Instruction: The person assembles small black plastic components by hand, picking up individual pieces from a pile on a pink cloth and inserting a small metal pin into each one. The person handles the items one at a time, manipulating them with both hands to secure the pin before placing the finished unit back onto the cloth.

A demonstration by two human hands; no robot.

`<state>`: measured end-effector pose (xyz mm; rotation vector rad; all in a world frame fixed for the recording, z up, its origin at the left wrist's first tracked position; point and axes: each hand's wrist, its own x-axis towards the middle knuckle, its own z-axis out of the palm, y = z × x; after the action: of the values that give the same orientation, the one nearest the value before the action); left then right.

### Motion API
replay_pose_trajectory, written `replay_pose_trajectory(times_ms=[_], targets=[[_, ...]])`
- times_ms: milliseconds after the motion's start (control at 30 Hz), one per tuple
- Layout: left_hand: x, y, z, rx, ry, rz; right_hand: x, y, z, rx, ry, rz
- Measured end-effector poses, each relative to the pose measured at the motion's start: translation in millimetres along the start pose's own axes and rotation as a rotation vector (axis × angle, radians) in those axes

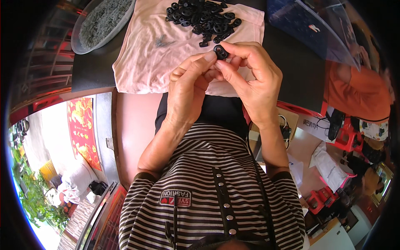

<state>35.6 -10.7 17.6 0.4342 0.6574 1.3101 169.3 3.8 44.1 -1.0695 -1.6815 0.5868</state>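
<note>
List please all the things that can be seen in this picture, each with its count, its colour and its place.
small plastic part: one, black, pinched between the fingertips of both hands
pile of plastic parts: many, black, far end of the cloth
cloth: one, pale pink, spread on the table
metal bits: a few, grey, on the cloth left of the pile
bowl: one, clear, full of grey pieces, far left
table: one, dark, under the cloth
plastic sheet: one, clear over blue, far right
stools: a few, red, on the floor at right
striped shirt: one, black and white, lower centre
left hand: one, holding the part
right hand: one, holding the part
</note>
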Motion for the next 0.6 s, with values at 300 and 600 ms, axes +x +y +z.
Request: replay_pose_trajectory(times_ms=[300, 600], targets=[[5.2, 0.7, -6.5, 0.276, -0.177, 0.312, 4.4, -2.4, -23.1, 0.365, -0.193, 0.258], [12.8, -2.3, -16.0, 0.408, -0.264, 0.473, 4.6, 1.6, -26.0, 0.306, -0.266, 0.195]])
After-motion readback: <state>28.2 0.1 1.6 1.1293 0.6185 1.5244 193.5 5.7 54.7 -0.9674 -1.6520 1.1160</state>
